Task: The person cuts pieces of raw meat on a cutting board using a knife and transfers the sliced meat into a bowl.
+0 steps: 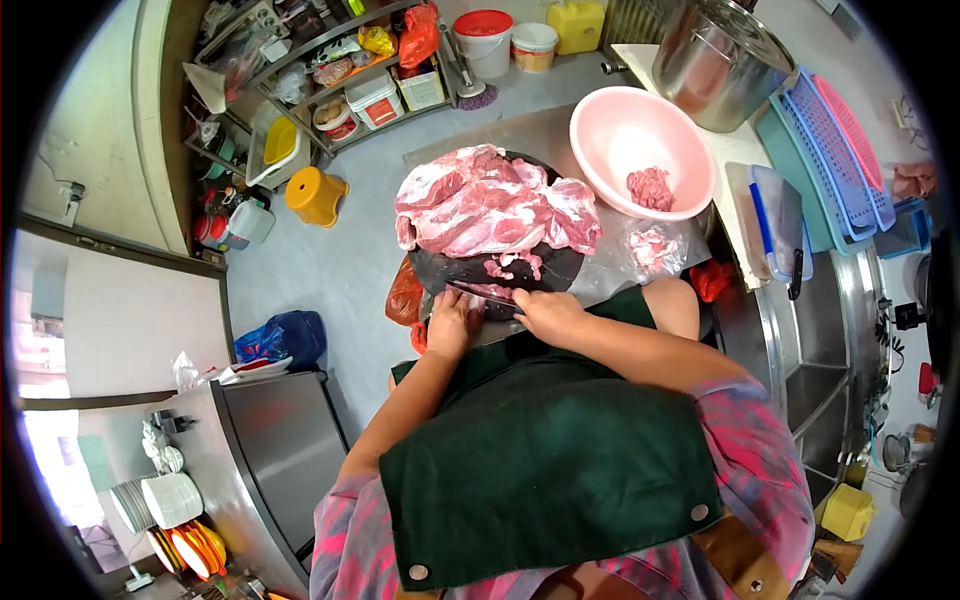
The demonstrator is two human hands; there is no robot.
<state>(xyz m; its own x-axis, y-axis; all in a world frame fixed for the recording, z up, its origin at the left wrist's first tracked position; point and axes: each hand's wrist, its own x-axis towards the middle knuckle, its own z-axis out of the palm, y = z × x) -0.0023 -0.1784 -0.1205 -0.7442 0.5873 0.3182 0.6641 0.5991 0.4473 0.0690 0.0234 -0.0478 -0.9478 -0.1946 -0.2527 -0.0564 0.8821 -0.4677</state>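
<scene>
While near raw meat (490, 205), hands (452, 322) (548, 316) at knife (484, 294)

This is a working kitchen, one that looks set up for more than a household. A large lidded stainless steel pot (725, 70) stands at the far right, near stacked blue and pink plastic baskets (835, 150). Down the right side run stainless steel sink basins (815, 400). Metal shelving (340, 60) at the far left holds bagged food and tubs, with a white bucket with a red lid (485, 48) on the floor beside it. White plates (172, 498) sit stacked at the near left, by a steel-sided cabinet (275, 430).
</scene>
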